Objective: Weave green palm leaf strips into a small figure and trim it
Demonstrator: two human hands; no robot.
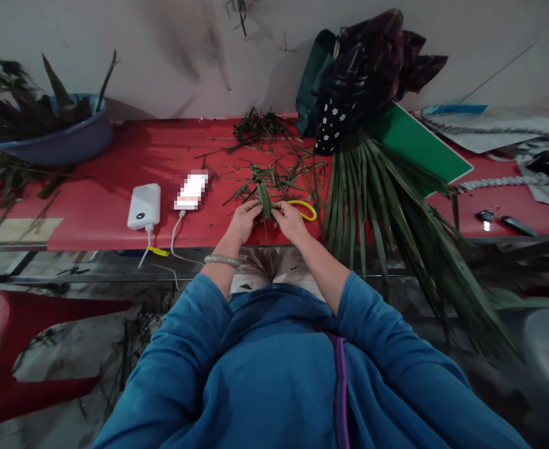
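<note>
A small folded green palm leaf piece is held up between both hands near the table's front edge. My left hand pinches it from the left, and a grey bangle circles that wrist. From the right, my right hand pinches the same piece. A thin strand hangs from it toward my lap. Just beyond my right fingers lies a yellow loop, which looks like a scissor handle. Cut leaf scraps are strewn on the red table behind the piece.
A white power bank and a lit phone lie left, joined by cables. A blue basin of plants stands far left. Long palm fronds hang over the front edge at right, beside a dark bag. A red stool stands lower left.
</note>
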